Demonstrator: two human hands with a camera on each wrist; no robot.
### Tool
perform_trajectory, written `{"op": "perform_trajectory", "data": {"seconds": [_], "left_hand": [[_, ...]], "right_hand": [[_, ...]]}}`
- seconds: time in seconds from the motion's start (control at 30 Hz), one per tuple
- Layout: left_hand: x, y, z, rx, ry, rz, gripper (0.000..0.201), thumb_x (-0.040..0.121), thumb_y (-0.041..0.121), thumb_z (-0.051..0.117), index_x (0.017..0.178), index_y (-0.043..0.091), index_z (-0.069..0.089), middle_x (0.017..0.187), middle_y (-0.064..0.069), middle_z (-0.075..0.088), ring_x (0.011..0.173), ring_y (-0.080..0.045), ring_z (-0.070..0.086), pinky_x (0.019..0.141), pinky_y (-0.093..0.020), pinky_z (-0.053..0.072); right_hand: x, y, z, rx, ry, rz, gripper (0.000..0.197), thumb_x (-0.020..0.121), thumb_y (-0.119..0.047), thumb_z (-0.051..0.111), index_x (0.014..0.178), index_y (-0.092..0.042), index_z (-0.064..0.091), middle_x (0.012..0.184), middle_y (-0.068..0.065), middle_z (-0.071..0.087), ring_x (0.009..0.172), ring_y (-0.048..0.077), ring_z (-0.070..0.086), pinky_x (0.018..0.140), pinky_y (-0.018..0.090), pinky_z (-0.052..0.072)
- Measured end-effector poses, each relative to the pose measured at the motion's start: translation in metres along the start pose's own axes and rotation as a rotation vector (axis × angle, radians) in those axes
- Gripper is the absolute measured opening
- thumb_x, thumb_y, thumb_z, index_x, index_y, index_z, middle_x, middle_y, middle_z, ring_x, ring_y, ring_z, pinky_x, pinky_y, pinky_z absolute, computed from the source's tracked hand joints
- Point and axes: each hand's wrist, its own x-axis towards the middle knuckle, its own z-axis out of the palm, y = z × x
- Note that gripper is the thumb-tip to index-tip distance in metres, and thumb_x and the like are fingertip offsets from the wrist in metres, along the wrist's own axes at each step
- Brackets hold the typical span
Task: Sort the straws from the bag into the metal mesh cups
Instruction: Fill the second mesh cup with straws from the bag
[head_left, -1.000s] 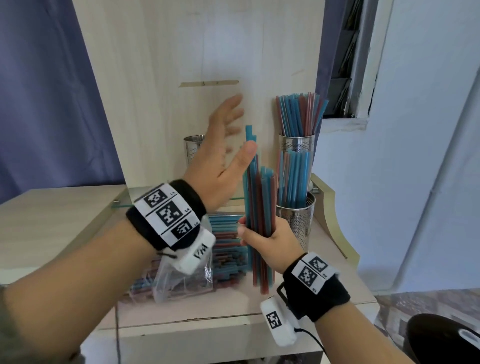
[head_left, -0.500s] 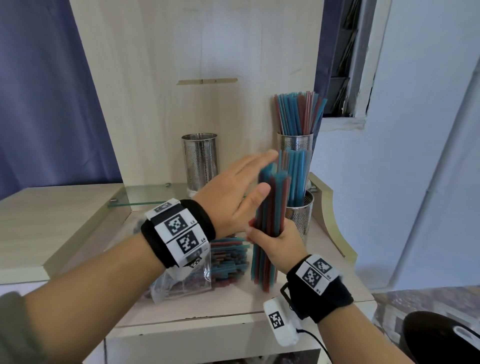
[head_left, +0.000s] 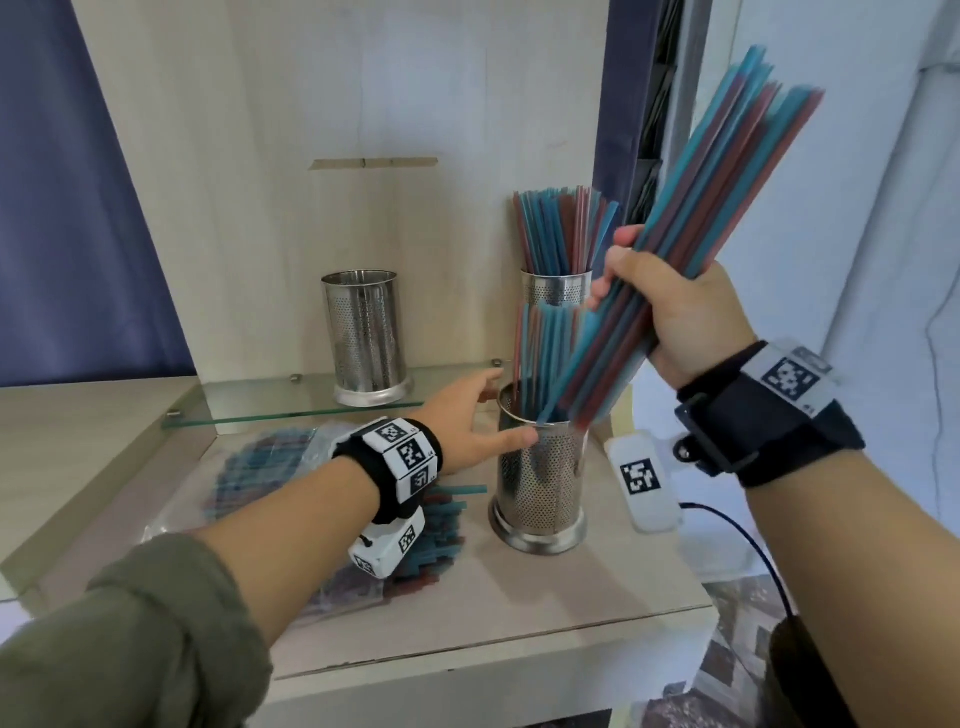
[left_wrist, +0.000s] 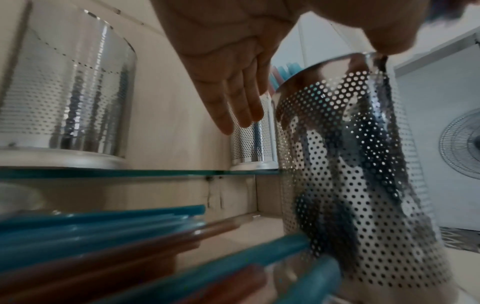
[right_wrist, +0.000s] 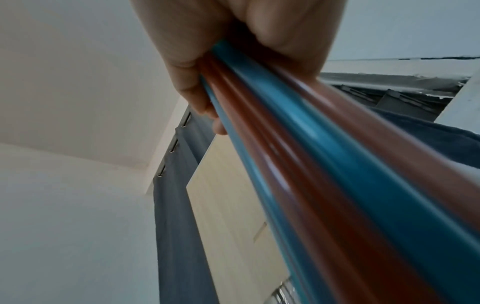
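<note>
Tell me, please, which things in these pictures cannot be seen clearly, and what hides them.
- Left hand: head view, fingertips hidden behind the front cup; whether they touch it is unclear.
- Bundle of straws: right wrist view, blurred and cut off by the edge; no count possible.
- Bag of straws: head view, partly covered by the left forearm.
- Rear cup: head view, lower part hidden behind the front cup's straws.

Left hand (head_left: 470, 421) is reaching forward low with fingers straight and the thumb spread out. Right hand (head_left: 670, 312) is up higher, fist closed in a tight grip, wrist tilted back.
</note>
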Motion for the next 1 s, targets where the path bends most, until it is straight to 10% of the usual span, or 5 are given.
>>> {"op": "perform_trajectory", "data": {"seconds": [0.5,0.8,1.0], "left_hand": [[0.02,0.006,0.026,-0.122,0.065,0.075,0.088,0.061,0.061,0.078,0.135,0.028,0.044,0.125,0.009,0.061,0.112,-0.008,0.057,0.097,-0.026,0.046],[0.015,0.008,0.032,-0.123,0.096,0.04,0.092,0.063,0.058,0.078,0.139,0.026,0.038,0.125,0.009,0.058,0.107,-0.005,0.055,0.088,-0.018,0.041],[0.014,0.007,0.033,-0.116,0.074,-0.002,0.098,0.061,0.064,0.077,0.141,0.027,0.032,0.126,0.01,0.057,0.111,-0.01,0.056,0.092,-0.026,0.046]], "right_hand": [[0.022,0.084,-0.014,-0.203,-0.02,0.165,0.005,0.08,-0.015,0.071,0.083,-0.015,0.066,0.075,0.011,0.065,0.077,0.027,0.063,0.09,0.045,0.055],[0.024,0.109,-0.013,-0.769,-0.114,0.381,0.052,0.047,-0.064,0.078,0.085,-0.028,0.074,0.085,-0.003,0.075,0.081,0.018,0.073,0.079,0.041,0.06],[0.003,0.1,0.002,-0.722,-0.044,0.126,0.063,0.07,-0.023,0.085,0.122,-0.014,0.051,0.105,-0.003,0.065,0.092,0.009,0.065,0.082,0.022,0.054]]}}
